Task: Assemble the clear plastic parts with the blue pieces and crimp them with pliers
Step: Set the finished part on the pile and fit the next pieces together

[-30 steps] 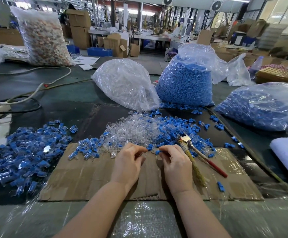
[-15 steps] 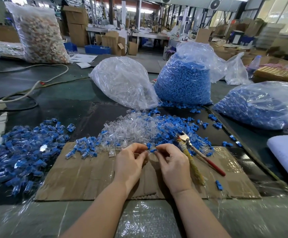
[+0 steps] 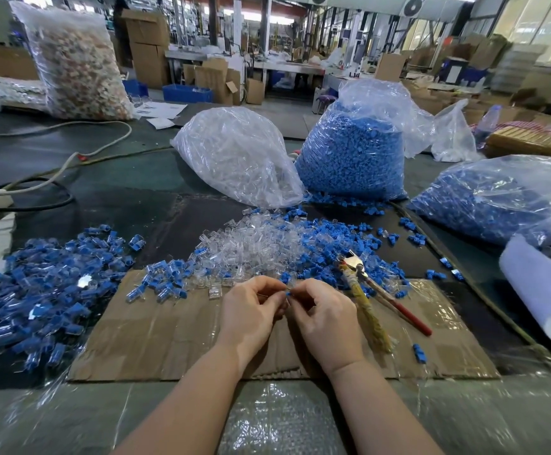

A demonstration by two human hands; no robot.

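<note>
- Your left hand [image 3: 251, 310] and right hand [image 3: 325, 318] meet above the cardboard sheet [image 3: 156, 336]. Both pinch one blue piece [image 3: 288, 293] at the fingertips. Whether a clear part sits under it cannot be confirmed.
- The pliers [image 3: 371, 290] lie untouched on the cardboard sheet, just right of your right hand. Judgement: this unit is at the fitting step; crimping is not yet done.
- Assembled units [image 3: 47, 290] are heaped off the cardboard sheet's left edge, so a good batch appears finished.
- Loose clear parts [image 3: 254, 247] and loose blue pieces [image 3: 330, 244] lie at the cardboard sheet's far edge.
- Full bags of blue pieces [image 3: 353, 156] stand beyond it. Much work remains.
</note>
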